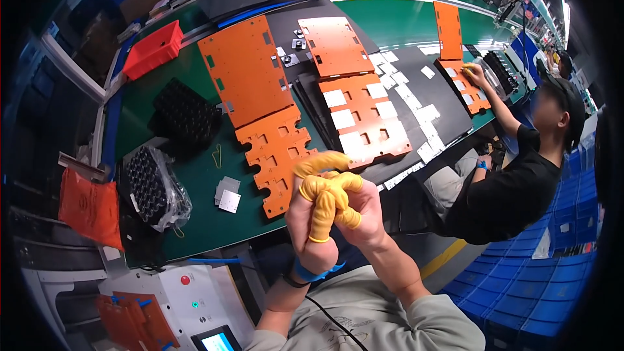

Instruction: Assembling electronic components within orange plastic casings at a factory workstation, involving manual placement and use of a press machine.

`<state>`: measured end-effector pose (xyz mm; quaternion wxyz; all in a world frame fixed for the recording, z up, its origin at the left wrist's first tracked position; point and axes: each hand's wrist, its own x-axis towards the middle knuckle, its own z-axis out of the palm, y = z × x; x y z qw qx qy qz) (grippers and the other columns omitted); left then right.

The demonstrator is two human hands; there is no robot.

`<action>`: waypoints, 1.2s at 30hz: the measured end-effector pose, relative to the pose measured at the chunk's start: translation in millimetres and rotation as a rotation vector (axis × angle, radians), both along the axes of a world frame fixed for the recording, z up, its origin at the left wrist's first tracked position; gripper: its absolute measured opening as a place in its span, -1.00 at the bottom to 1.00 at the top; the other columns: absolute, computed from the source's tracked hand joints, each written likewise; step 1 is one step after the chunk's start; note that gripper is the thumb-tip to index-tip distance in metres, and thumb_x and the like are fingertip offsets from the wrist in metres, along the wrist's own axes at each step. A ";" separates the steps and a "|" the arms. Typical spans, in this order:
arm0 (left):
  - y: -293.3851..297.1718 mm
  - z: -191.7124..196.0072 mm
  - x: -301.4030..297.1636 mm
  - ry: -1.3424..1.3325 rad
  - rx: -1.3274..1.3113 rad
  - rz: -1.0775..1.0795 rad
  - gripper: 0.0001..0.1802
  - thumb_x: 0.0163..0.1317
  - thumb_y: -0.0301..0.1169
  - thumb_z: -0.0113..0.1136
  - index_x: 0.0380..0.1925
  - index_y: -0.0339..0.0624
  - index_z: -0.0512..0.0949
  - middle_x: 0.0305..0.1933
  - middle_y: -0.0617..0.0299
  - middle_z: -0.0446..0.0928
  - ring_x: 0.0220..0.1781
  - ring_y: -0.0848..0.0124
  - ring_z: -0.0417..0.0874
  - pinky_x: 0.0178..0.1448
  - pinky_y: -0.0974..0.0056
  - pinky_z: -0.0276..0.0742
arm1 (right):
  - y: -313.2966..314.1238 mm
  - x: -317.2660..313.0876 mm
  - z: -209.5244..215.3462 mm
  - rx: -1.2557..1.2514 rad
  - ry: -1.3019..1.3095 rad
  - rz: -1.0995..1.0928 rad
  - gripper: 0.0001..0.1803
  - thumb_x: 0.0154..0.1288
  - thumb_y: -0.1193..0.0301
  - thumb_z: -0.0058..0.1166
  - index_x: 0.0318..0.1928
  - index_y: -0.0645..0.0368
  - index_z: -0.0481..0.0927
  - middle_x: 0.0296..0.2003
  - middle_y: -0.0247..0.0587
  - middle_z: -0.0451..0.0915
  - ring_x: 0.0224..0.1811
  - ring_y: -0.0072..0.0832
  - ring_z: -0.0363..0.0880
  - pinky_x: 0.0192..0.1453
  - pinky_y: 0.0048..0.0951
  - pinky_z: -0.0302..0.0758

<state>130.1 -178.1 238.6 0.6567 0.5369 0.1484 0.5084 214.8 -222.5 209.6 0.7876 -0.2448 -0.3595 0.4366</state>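
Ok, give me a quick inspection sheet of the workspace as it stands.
Surface: green bench, black mats under the panels.
Job's things: yellow finger cots on the fingers of both hands.
Clutter: orange panels, small grey plates, black trays, red bin.
Hands: left hand and right hand pressed together above the bench edge.
Cables: thin black cord below the left wrist.
Surroundings: seated co-worker, blue crates.

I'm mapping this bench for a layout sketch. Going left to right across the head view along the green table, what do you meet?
Orange bag → wrapped black tray → small grey plates → notched orange panel → clasped hands, yellow finger cots → seated co-worker.
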 end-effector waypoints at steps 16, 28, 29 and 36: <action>-9.4 -15.6 -0.4 -0.097 -0.131 0.115 -0.62 0.45 -0.34 -0.08 0.09 -0.42 0.48 0.18 -0.01 0.51 0.19 0.28 0.53 0.32 0.24 0.33 | 3.5 -10.8 -3.9 -0.016 0.119 -0.002 -0.40 0.16 0.31 0.34 0.14 0.40 0.49 0.14 -0.07 0.49 0.21 -0.27 0.47 0.34 -0.25 0.34; -14.1 -15.8 -10.1 -0.247 -0.264 0.055 -0.63 0.49 -0.28 -0.09 0.07 -0.37 0.45 0.06 0.10 0.53 0.10 0.33 0.57 0.24 0.21 0.41 | 3.0 -14.3 -6.8 -0.067 0.127 0.080 -0.33 0.15 0.25 0.36 0.18 0.41 0.45 0.13 -0.04 0.50 0.20 -0.27 0.49 0.33 -0.27 0.35; -14.5 -16.8 -11.2 -0.280 -0.290 0.068 -0.62 0.47 -0.28 -0.07 0.06 -0.38 0.46 0.04 0.11 0.54 0.08 0.34 0.57 0.22 0.22 0.42 | 4.0 -15.2 -8.0 -0.059 0.180 0.070 -0.27 0.08 0.30 0.42 0.19 0.40 0.42 0.12 -0.03 0.50 0.16 -0.28 0.52 0.30 -0.30 0.41; 5.6 0.7 -16.4 0.143 0.193 -0.146 -0.71 0.17 -0.38 0.13 -0.14 -0.32 0.55 -0.05 -0.01 0.53 0.01 0.12 0.52 0.13 0.18 0.42 | -5.7 -8.1 -6.0 -0.052 0.154 0.041 -0.34 0.12 0.22 0.39 0.11 0.42 0.49 0.11 -0.13 0.43 0.15 -0.36 0.45 0.23 -0.36 0.38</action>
